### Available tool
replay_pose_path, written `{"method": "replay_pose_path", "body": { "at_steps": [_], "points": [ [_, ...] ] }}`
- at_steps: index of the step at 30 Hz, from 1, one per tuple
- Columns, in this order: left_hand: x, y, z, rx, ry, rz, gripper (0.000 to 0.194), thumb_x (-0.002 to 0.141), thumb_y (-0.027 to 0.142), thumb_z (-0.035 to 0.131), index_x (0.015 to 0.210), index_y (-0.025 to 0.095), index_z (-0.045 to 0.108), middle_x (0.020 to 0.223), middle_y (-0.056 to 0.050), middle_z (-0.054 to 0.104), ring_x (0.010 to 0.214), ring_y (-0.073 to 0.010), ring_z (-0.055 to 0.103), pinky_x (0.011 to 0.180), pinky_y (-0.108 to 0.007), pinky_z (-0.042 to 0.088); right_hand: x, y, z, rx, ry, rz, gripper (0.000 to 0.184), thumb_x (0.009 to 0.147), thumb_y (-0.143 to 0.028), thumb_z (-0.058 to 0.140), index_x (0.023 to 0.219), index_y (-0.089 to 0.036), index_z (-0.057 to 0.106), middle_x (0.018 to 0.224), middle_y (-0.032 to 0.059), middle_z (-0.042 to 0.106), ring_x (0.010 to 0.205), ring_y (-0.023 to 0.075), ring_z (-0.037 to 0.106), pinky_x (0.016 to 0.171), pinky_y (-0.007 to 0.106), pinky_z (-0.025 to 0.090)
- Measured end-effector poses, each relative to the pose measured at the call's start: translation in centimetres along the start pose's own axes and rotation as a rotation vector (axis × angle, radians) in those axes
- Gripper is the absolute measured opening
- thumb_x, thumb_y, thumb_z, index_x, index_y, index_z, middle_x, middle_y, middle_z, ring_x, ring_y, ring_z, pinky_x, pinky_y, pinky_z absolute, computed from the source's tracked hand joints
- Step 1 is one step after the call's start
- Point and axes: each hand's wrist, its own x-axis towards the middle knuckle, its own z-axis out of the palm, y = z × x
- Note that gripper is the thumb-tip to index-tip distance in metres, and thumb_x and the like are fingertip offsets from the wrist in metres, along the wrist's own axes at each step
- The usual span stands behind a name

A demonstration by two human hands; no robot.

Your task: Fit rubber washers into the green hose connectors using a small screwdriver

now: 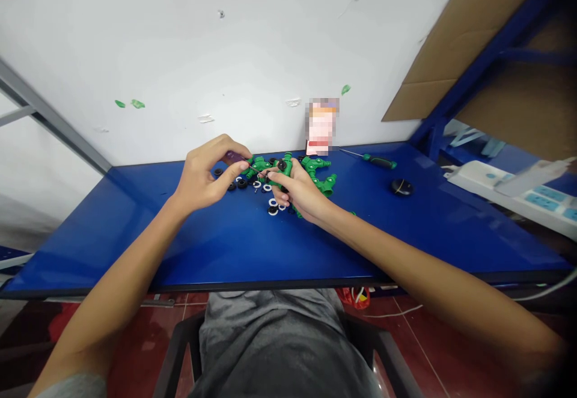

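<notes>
My left hand [208,172] is closed round a screwdriver [233,157] with a dark purple handle, its thin shaft pointing right and down. In my right hand [303,190] is a green plastic hose fitting [287,160], partly covered by the fingers. The shaft's tip is close to a small black part at my right fingertips; whether they touch cannot be made out. Around both hands lie more green fittings [325,185], black rings [242,184] and white rings [273,203] on the blue table [216,241].
A phone-like upright object [321,126], blurred out, leans on the white wall. To the right lie a green-and-black screwdriver [380,162] and a round black object [401,187]. Power strips [518,190] and a blue frame stand at the right edge.
</notes>
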Motion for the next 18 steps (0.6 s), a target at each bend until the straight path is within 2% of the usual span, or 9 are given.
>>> {"method": "replay_pose_path", "body": {
  "at_steps": [5,9,12,15,18],
  "points": [
    [0.0,-0.4,-0.6,0.05,-0.145,-0.018,0.025,0.107,0.041,0.06,0.114,0.023,0.076,0.107,-0.009,0.076,0.091,-0.0226,0.072,0.083,-0.037,0.061,0.4,-0.4,-0.6,-0.023,0.054,-0.025,0.047,0.086,-0.033,0.082,0.1,-0.029,0.037,0.117,0.0013,0.069,0.051,0.0038,0.039,0.046,0.027,0.026],
    [-0.6,-1.5,0.0,0.191,-0.076,-0.032,0.027,0.103,0.044,0.067,0.12,0.024,0.073,0.094,-0.005,0.076,0.076,-0.0201,0.069,0.075,-0.034,0.056,0.7,-0.2,-1.0,-0.039,0.058,-0.033,0.048,0.087,-0.035,0.082,0.102,-0.029,0.036,0.115,0.0014,0.069,0.051,0.0044,0.039,0.045,0.028,0.026],
    [-0.7,-1.8,0.4,0.225,-0.057,0.011,0.02,0.108,0.04,0.06,0.112,0.025,0.072,0.087,-0.004,0.074,0.072,-0.0188,0.065,0.071,-0.034,0.053,0.9,-0.1,-1.2,-0.044,0.053,-0.028,0.051,0.086,-0.037,0.083,0.104,-0.03,0.035,0.11,0.0008,0.07,0.051,0.0054,0.039,0.045,0.029,0.026],
    [-0.4,-1.5,0.4,0.233,-0.128,0.089,0.023,0.111,0.033,0.049,0.111,0.024,0.07,0.097,-0.009,0.073,0.081,-0.0221,0.066,0.077,-0.038,0.055,1.1,-0.2,-1.3,-0.038,0.063,-0.013,0.051,0.087,-0.038,0.084,0.105,-0.03,0.036,0.106,0.0001,0.068,0.051,0.0062,0.039,0.045,0.029,0.026],
    [-0.3,-1.2,0.3,0.203,-0.201,0.086,0.021,0.11,0.032,0.048,0.116,0.024,0.067,0.106,-0.011,0.071,0.089,-0.0243,0.067,0.082,-0.041,0.057,1.3,-0.3,-1.6,-0.04,0.076,-0.002,0.05,0.087,-0.04,0.084,0.105,-0.031,0.037,0.104,-0.0002,0.067,0.051,0.0064,0.039,0.045,0.029,0.024]
  ]
}}
